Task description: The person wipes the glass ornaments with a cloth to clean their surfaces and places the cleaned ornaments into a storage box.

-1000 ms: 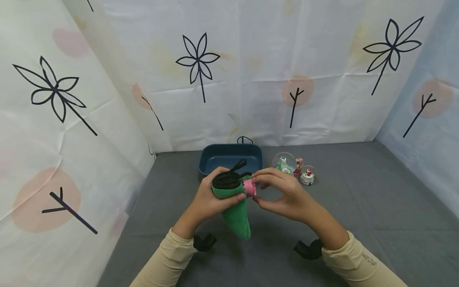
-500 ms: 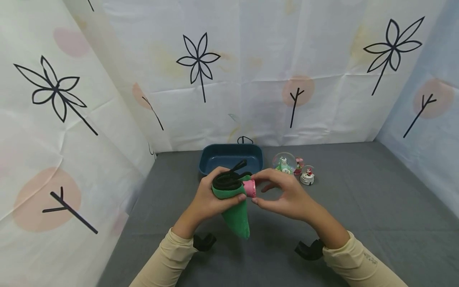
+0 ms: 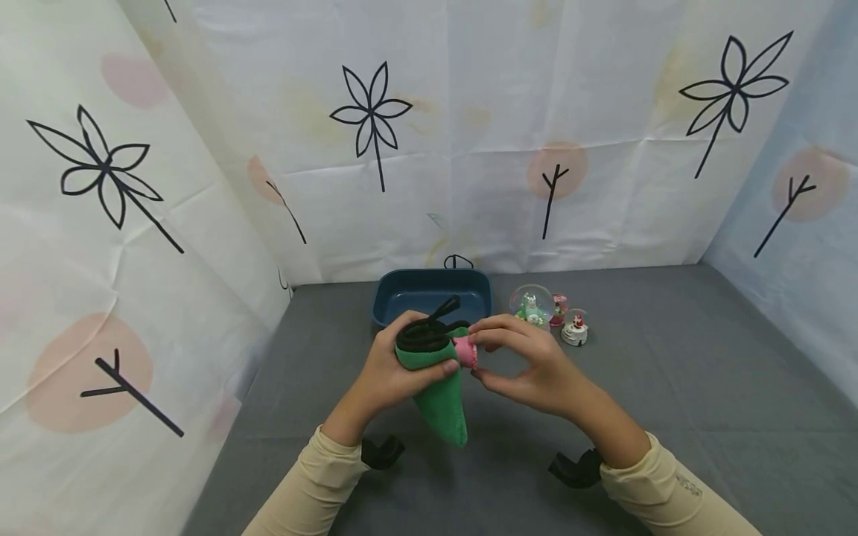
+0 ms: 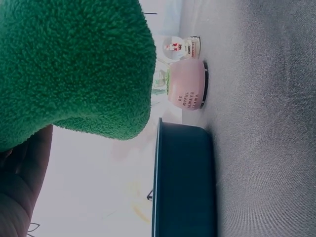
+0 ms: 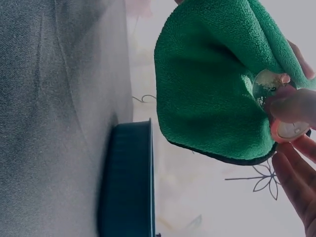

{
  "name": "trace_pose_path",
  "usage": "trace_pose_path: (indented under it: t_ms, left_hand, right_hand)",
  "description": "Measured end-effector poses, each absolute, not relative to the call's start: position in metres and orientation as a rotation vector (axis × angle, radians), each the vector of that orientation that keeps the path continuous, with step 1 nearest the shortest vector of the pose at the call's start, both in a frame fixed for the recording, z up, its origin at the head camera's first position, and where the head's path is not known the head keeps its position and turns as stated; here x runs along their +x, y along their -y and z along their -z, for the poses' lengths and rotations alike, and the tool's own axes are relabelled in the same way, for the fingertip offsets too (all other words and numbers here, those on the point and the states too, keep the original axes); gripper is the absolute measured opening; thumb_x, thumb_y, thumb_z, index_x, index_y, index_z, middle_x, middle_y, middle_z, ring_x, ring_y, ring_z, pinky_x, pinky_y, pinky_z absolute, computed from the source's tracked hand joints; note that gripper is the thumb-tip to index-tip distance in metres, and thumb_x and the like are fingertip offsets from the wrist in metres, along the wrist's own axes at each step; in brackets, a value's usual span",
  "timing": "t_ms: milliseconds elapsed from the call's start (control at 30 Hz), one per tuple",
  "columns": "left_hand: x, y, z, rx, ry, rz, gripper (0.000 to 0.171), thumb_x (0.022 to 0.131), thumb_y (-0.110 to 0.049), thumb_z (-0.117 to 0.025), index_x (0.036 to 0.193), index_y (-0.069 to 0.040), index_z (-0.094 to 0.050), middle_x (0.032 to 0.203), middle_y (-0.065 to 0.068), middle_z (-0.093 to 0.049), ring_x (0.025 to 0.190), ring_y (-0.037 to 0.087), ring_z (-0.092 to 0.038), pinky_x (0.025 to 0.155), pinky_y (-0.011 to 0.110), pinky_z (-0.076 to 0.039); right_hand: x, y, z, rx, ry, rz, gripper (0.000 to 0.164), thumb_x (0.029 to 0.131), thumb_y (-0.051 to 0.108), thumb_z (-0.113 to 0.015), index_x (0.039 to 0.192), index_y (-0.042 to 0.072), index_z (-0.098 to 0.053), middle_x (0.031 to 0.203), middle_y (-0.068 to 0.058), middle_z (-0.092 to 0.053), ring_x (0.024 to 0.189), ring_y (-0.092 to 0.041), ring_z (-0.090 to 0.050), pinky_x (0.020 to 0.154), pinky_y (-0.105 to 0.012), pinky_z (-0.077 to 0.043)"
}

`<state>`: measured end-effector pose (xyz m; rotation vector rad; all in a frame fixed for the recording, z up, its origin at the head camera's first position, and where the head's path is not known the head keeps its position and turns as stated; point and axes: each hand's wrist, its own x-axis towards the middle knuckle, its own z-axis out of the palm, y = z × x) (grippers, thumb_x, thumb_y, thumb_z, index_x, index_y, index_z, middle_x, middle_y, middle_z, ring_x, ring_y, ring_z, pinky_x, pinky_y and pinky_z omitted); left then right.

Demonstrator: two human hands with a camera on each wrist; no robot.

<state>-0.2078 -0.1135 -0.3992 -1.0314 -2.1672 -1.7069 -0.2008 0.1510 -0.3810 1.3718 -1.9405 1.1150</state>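
Observation:
In the head view my left hand [image 3: 392, 380] grips a bunched green cloth [image 3: 439, 409] with black edging and a black loop on top. A small snow globe with a pink base [image 3: 464, 353] pokes out from the cloth's right side. My right hand [image 3: 536, 365] pinches that base between thumb and fingers. The right wrist view shows the globe's clear dome [image 5: 264, 85] against the fluffy cloth [image 5: 207, 84], with the thumb across the base. Green cloth [image 4: 79, 64] fills the upper left of the left wrist view, hiding most of the left hand [image 4: 22, 182].
A dark blue rectangular basin [image 3: 432, 277] stands behind the hands on the grey tablecloth [image 3: 643, 357]. Right of it sit a large snow globe [image 3: 531, 304], a small pink figure piece [image 3: 559, 307] and a small white-based snow globe [image 3: 574, 329]. Printed fabric walls [image 3: 469, 112] surround the table.
The pink base has turned slightly within the right fingers, and the right hand has shifted a little. The left hand and cloth stay nearly in place.

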Motion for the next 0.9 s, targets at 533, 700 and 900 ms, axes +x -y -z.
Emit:
trace_pose_path:
  t_ms: [533, 700, 900]
  left_hand:
    - [-0.2075, 0.1126, 0.3977, -1.048, 2.161, 1.656, 0.051, 0.082, -0.004, -0.091, 0.125, -0.011, -0.063, 0.108, 0.009, -0.076, 0.092, 0.019, -0.075, 0.080, 0.037, -0.065]
    - [-0.2066, 0.1123, 0.3970, -1.020, 2.176, 1.667, 0.051, 0.083, -0.005, -0.090, 0.126, -0.011, -0.063, 0.110, 0.010, -0.076, 0.092, 0.019, -0.075, 0.081, 0.037, -0.065]
    - [-0.2064, 0.1118, 0.3972, -1.027, 2.168, 1.676, 0.051, 0.082, -0.004, -0.091, 0.124, -0.011, -0.064, 0.108, 0.010, -0.076, 0.091, 0.019, -0.074, 0.080, 0.036, -0.065]
  right_hand:
    - [-0.2050, -0.1546, 0.3865, 1.327, 2.050, -1.350, 0.058, 0.077, -0.003, -0.091, 0.130, 0.002, -0.069, 0.123, -0.013, -0.072, 0.109, -0.020, -0.071, 0.082, -0.034, -0.067]
    - [-0.2063, -0.1535, 0.3857, 1.361, 1.979, -1.296, 0.059, 0.074, -0.003, -0.093, 0.128, 0.002, -0.069, 0.124, -0.014, -0.071, 0.116, -0.020, -0.068, 0.085, -0.032, -0.065]
    - [-0.2047, -0.1529, 0.3855, 1.369, 1.953, -1.287, 0.054, 0.075, -0.007, -0.090, 0.124, 0.003, -0.071, 0.120, -0.014, -0.073, 0.112, -0.019, -0.070, 0.079, -0.029, -0.066]
